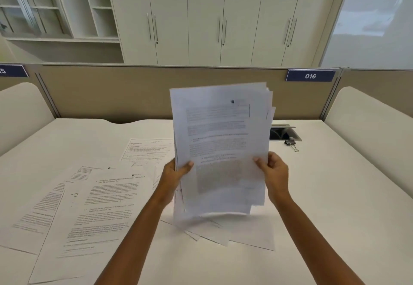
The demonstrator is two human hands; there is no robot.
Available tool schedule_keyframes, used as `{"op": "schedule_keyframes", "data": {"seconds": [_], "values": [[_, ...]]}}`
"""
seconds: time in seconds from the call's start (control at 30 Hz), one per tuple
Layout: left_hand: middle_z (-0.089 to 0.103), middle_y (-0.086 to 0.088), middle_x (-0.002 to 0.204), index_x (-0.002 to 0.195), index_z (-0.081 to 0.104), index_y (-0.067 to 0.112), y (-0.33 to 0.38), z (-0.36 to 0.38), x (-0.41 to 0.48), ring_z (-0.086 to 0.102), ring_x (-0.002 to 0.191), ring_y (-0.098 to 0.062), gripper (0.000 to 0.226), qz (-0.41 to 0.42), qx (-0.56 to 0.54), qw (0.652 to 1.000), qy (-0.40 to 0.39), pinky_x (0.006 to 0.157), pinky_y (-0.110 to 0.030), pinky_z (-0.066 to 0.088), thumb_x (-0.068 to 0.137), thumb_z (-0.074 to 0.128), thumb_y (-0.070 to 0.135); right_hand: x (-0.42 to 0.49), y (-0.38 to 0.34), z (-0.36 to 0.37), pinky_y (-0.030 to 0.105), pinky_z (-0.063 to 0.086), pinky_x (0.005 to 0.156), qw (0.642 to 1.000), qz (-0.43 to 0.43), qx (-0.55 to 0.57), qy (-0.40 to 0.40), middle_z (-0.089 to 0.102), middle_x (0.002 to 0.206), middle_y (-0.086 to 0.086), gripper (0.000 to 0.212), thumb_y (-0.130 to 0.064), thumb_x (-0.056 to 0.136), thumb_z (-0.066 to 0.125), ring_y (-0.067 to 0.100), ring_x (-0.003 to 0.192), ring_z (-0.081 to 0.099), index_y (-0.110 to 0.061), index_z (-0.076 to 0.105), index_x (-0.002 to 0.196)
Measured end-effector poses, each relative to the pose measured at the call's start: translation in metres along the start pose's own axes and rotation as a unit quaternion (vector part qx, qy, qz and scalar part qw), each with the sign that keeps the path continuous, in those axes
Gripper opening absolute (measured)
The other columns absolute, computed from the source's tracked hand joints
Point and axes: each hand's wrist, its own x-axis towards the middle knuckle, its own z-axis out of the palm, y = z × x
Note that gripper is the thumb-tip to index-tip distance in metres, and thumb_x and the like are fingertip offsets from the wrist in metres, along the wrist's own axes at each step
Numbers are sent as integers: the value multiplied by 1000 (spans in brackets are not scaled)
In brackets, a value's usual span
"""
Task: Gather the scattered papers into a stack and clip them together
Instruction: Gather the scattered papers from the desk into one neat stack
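Two hands gripped the uneven stack of papers [223, 146], which you held upright over the white desk [335, 195]. Your left hand [176, 173] pinched the stack's left edge with the thumb on the front sheet, and your right hand [273, 173] pinched its right edge the same way. The stack's sheets sat misaligned, with corners fanning out. Left of the stack, printed sheets [96, 206] lay overlapping flat on the desk. More sheets [245, 233] lay fanned directly beneath the stack. Right of it and farther back, a black binder clip [291, 144] lay just beside the open cable port [283, 132].
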Motion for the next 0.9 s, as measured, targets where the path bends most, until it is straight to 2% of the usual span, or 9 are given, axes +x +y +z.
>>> {"op": "schedule_keyframes", "data": {"seconds": [0.07, 0.13, 0.27, 0.33, 0.43, 0.53, 0.63, 0.8, 0.9], "values": [[67, 7, 96, 108, 59, 17, 17, 0, 5, 65, 92, -17, 50, 15, -4, 1000, -5, 72, -23, 58, 67, 77, 37, -3, -12, 3, 11, 53, 58, 999, -34, 30, 8, 63, 87, 5, 5, -9, 90, 55, 14, 72, 61, -10, 57, 94], [72, 8, 86, 98, 64, 21, 28, -3, 10, 69, 83, -15, 74, 22, -23, 999, 7, 69, -28, 59, 38, 83, 59, -7, -15, 5, 11, 54, 57, 998, -50, 42, -2, 63, 87, 2, 6, -14, 92, 51, 8, 71, 63, -16, 55, 95], [74, 15, 89, 101, 60, 28, 36, -7, 10, 71, 83, -11, 41, 73, -23, 997, -9, 70, -29, 57, 67, 62, 50, -16, -5, 5, 14, 56, 60, 995, -36, 52, -71, 63, 97, 2, 17, -23, 84, 60, 10, 81, 64, -24, 50, 99], [73, 15, 91, 101, 60, 30, 35, -6, 5, 70, 85, -12, 53, 78, 1, 997, -10, 72, -30, 58, 59, 65, 62, -20, 3, 4, 16, 56, 62, 994, -13, 59, -92, 62, 102, 3, 24, -30, 80, 63, 14, 86, 64, -27, 50, 101], [74, 16, 82, 96, 61, 29, 20, 1, -4, 71, 77, -9, 83, 49, 16, 999, -3, 62, -23, 58, 29, 71, 77, -26, 18, 3, 24, 57, 74, 992, 32, 34, -121, 61, 111, 2, 45, -35, 76, 69, 14, 96, 63, -26, 48, 115], [71, 10, 88, 95, 59, 30, -2, 9, -15, 68, 85, -13, 88, 31, 26, 999, 14, 64, -20, 58, 22, 71, 79, -34, 34, 5, 38, 52, 90, 990, 72, -4, -118, 59, 116, 7, 43, -14, 86, 60, 27, 107, 58, -14, 46, 128], [63, 12, 92, 92, 55, 34, -17, 16, -25, 66, 81, -7, 89, 27, 31, 997, 58, 63, -13, 56, 18, 66, 83, -42, 45, 7, 48, 50, 94, 994, 62, -44, -79, 63, 109, 7, 28, -12, 91, 54, 32, 104, 60, -13, 54, 119], [61, 7, 89, 104, 52, 20, -19, 17, -25, 60, 79, -12, 112, 19, 42, 994, 103, 55, -11, 54, 14, 61, 87, -43, 43, 9, 44, 53, 86, 997, 44, -37, -48, 65, 92, -1, 15, -11, 90, 55, 31, 92, 60, -15, 59, 104], [62, 7, 92, 102, 54, 23, -14, 15, -21, 62, 82, -14, 104, 45, 27, 993, 106, 58, -12, 56, 19, 64, 85, -41, 41, 8, 33, 56, 78, 997, 32, -31, -63, 63, 101, 2, 34, -28, 86, 56, 27, 96, 61, -13, 54, 116]]}}
